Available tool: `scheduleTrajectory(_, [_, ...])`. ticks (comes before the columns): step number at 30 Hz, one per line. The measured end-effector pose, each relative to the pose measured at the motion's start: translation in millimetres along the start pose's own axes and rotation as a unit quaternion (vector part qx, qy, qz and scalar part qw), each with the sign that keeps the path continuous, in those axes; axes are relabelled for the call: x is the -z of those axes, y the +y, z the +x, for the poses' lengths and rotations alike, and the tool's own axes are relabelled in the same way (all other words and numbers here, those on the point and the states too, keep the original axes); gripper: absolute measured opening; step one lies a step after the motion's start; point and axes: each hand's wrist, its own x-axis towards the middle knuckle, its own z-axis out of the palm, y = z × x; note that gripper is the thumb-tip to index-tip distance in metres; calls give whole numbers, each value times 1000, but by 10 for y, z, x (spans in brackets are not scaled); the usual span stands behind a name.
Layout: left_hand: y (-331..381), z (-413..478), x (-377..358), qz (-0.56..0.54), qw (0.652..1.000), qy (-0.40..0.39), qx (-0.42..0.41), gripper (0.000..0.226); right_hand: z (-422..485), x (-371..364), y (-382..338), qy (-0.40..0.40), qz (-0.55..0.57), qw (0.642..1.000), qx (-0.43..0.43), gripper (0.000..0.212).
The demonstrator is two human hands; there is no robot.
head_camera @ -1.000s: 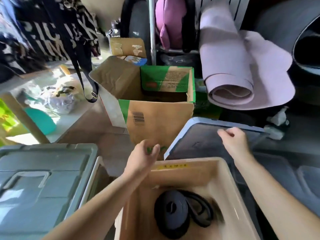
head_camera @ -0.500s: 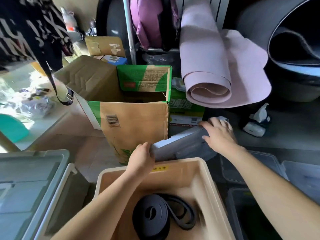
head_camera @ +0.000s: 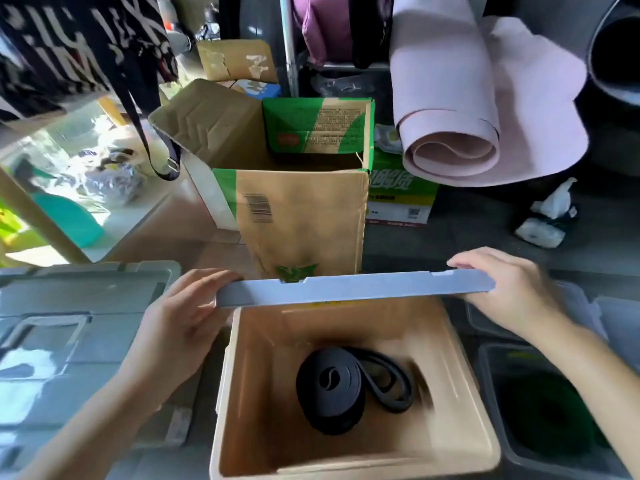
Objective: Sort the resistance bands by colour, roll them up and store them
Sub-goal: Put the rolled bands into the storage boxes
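A rolled black resistance band lies in the bottom of a beige plastic bin in front of me, with a loose loop trailing to its right. A grey-blue lid hangs edge-on and level above the bin's far rim. My left hand grips the lid's left end. My right hand grips its right end, fingers curled over the top edge.
A grey lidded tote stands at the left. A dark bin with something green inside is at the right. An open cardboard box stands behind the beige bin. A rolled pink mat lies at the back right.
Both hands have taken the lid by its ends and brought it from the right, tilted, to a level position over the beige bin's far rim.
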Motion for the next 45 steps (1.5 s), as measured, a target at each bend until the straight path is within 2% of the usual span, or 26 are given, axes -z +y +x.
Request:
scheduleTrajectory(2, [3,-324,52,-12,1000,-4,4,24,-239,-8,-101,-5,21,999,47,26])
scheduleTrajectory(6, [43,-961,-46,23,1000,-17,4,44,-848,6,-260,11,12,997,75,25])
scheduleTrajectory(8, [76,-1223,-135,42,998,-52,-12,51,-1149,11,-328,-24,-11,994,108,33])
scheduleTrajectory(10, [77,-1436,-243,21,998,-57,-4,45,-1422,20,-333,-87,-29,989,118,44])
scheduleTrajectory(12, [119,-1516,-295,-36,996,2,86,30,-1607,69,-286,-158,-28,982,96,56])
scheduleTrajectory(15, [26,-1397,-367,-109,951,131,257,29,-1636,124,-240,-190,-15,981,33,62])
scheduleTrajectory(16, [-39,-1294,-409,-120,933,136,311,35,-1563,115,-257,-185,2,983,-17,65])
scheduleTrajectory(18, [-238,-1099,-511,-122,899,76,413,57,-1334,39,-325,-171,57,970,-166,71])
scheduleTrajectory(19, [-313,-1017,-553,-116,880,35,459,70,-1223,-19,-359,-173,84,949,-248,72])
scheduleTrajectory(21, [-382,-930,-610,-163,830,-16,533,86,-1019,-143,-418,-209,171,874,-404,82])
scheduleTrajectory(23, [-386,-936,-607,-293,747,-65,593,76,-901,-240,-451,-223,274,769,-533,88])
scheduleTrajectory(24, [-390,-955,-596,-349,705,-83,611,69,-877,-259,-466,-228,322,718,-573,81])
scheduleTrajectory(25, [-435,-980,-591,-366,687,-90,622,68,-879,-274,-463,-233,353,687,-591,69])
scheduleTrajectory(26, [-501,-993,-608,-360,685,-82,628,73,-897,-301,-452,-230,370,674,-597,61])
scheduleTrajectory(28, [-570,-945,-627,-296,733,-29,611,71,-946,-367,-406,-177,350,688,-610,66])
scheduleTrajectory(29, [-535,-886,-626,-261,770,10,582,58,-962,-394,-385,-146,313,718,-605,74])
scheduleTrajectory(30, [-489,-814,-628,-220,811,41,541,43,-956,-410,-389,-123,257,764,-580,76])
scheduleTrajectory(32, [-350,-674,-626,-110,887,49,446,28,-942,-419,-437,-115,163,851,-486,57])
scheduleTrajectory(33, [-295,-625,-641,-60,910,34,409,26,-938,-426,-463,-114,131,879,-445,41])
scheduleTrajectory(34, [-272,-592,-667,-21,923,21,384,25,-927,-433,-490,-113,109,896,-415,30])
scheduleTrajectory(36, [-306,-572,-712,36,926,21,375,25,-927,-458,-505,-114,69,913,-386,25])
scheduleTrajectory(39, [-367,-527,-734,87,932,32,350,29,-902,-478,-457,-131,15,919,-373,29])
scheduleTrajectory(45, [-468,-298,-758,173,939,6,299,30,-733,-487,-477,-135,-65,928,-341,39])
